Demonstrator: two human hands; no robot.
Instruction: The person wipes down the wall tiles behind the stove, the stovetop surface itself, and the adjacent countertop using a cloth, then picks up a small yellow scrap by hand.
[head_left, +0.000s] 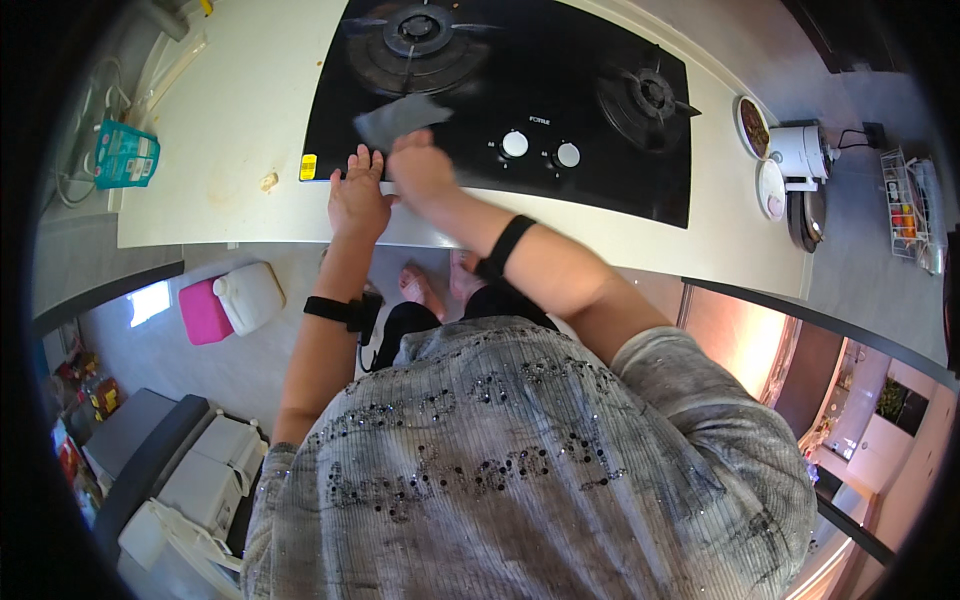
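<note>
A black glass gas cooktop (559, 90) is set into a pale countertop before me. My right hand (421, 166) grips a grey cloth (397, 120) over the cooktop's near left part; hand and cloth are blurred. Beside it, my left hand (360, 196) rests palm down across the cooktop's front edge, its fingers apart and nothing in it. Beyond the cloth is the left burner (418, 28). To the right are the right burner (651, 94) and two white knobs (515, 143). A yellow label (308, 167) sticks to the cooktop's left front corner.
On the left counter lie a beige scrap (268, 181) and a teal pouch (126, 155). At right stand a plate of dark food (752, 127), a smaller white dish (771, 190), a white pot (799, 151) and a wire rack (900, 202). A white jug (251, 298) is on the floor.
</note>
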